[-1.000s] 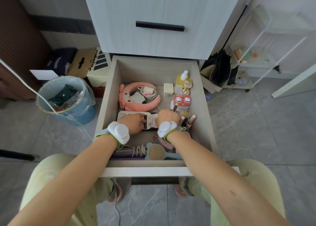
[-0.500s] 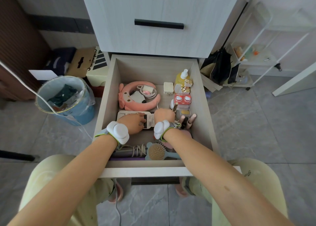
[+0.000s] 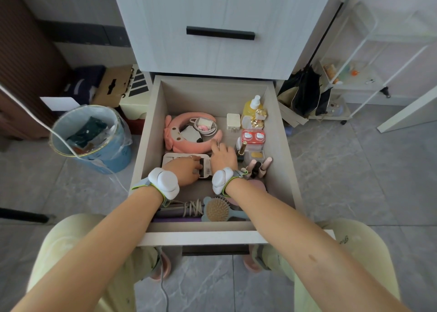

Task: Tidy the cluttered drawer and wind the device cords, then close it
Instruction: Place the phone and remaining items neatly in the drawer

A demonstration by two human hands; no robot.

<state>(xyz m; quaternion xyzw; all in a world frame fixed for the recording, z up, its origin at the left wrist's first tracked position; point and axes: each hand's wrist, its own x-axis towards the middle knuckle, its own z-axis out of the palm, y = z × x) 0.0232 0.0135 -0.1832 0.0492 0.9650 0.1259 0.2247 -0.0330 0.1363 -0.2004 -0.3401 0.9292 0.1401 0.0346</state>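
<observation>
Drawer is pulled fully out below the shut upper front, which has a black handle.

Edges: a brush and a purple wand lie along the front wall. The wand's cord is bunched between them. Bottle, lens case and lipsticks crowd the right wall. A pink ring sits left of centre, just off the left wall. A coiled cord lies inside it, and a charger stands just to its right.

Open room: there is a bare strip of drawer bottom between the ring and the back wall. A smaller bare patch lies under the wrists, between the pack and the brush.

Left hand lies on the flat white pack, fingers curled over its right end and gripping it. Right hand is spread, with fingers stretched forward. Its fingertips are at the near rim of the ring. Something thin shows at them, and I cannot tell what.

Against 0.5 s ago, the right hand has left the pack's right end and gone forward to the ring. The left hand is unmoved on the pack. The things in the drawer lie as before.

Outside the drawer, a blue bin stands on the floor to the left.
</observation>
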